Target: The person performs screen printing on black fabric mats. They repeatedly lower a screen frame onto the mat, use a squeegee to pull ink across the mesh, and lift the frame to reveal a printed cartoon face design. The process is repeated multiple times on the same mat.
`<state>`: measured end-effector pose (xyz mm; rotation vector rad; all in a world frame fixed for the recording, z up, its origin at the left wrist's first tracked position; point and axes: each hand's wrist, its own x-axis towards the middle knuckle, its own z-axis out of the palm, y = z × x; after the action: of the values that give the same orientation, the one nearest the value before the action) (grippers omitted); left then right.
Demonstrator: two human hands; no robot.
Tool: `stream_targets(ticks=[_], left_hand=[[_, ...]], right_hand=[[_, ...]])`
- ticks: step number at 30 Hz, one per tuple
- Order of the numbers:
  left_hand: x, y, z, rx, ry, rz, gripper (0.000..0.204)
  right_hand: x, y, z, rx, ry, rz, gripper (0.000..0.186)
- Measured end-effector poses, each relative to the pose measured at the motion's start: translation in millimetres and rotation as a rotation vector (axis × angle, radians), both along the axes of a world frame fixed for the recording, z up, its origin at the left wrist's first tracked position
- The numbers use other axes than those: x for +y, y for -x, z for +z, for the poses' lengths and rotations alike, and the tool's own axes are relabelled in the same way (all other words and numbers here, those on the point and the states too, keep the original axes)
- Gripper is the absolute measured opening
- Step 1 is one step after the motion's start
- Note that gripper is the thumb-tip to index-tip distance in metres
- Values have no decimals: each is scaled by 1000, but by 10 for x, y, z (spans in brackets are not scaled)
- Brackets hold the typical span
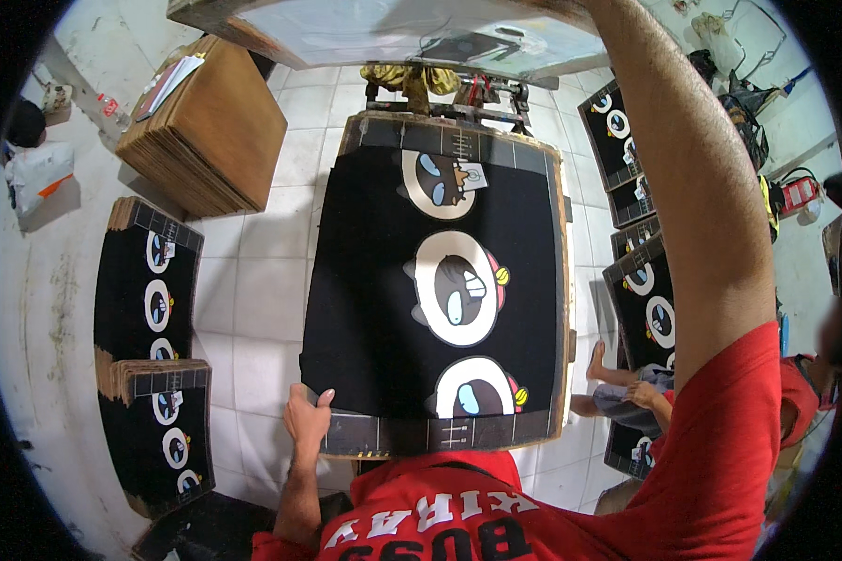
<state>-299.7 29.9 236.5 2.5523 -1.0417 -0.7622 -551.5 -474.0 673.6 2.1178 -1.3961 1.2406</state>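
A board (440,432) with dark gridded ends lies in front of me, covered by black fabric (365,280) printed with three white cartoon ring figures. My left hand (305,411) grips the board's near left corner, thumb on top. Above the far end hangs a raised framed screen (365,33), pale with a dark patch. My right forearm reaches up along the right side to the screen's frame; the hand itself is cut off at the top edge.
Brown board stack (225,140) at back left; stacks of printed boards (122,299) on the left and more (641,299) on the right. A seated person in red (795,402) is at lower right, bare foot on the tiles. Metal rails (449,93) show beyond the board.
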Motion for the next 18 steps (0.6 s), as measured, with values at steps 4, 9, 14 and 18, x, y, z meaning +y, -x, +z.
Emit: stream_targets(ticks=[4, 9, 14, 18], left_hand=[[15, -8, -42, -11, 63, 20, 62], [37, -32, -192, 59, 30, 56, 68], [8, -82, -397, 59, 108, -1, 61], [-22, -191, -454, 87, -3, -35, 66]], right_hand=[[-83, 3, -2, 4, 48, -20, 43], [-127, -19, 41, 37, 31, -74, 46], [-38, -40, 59, -33, -46, -73, 41], [-6, -53, 69, -16, -32, -74, 41]])
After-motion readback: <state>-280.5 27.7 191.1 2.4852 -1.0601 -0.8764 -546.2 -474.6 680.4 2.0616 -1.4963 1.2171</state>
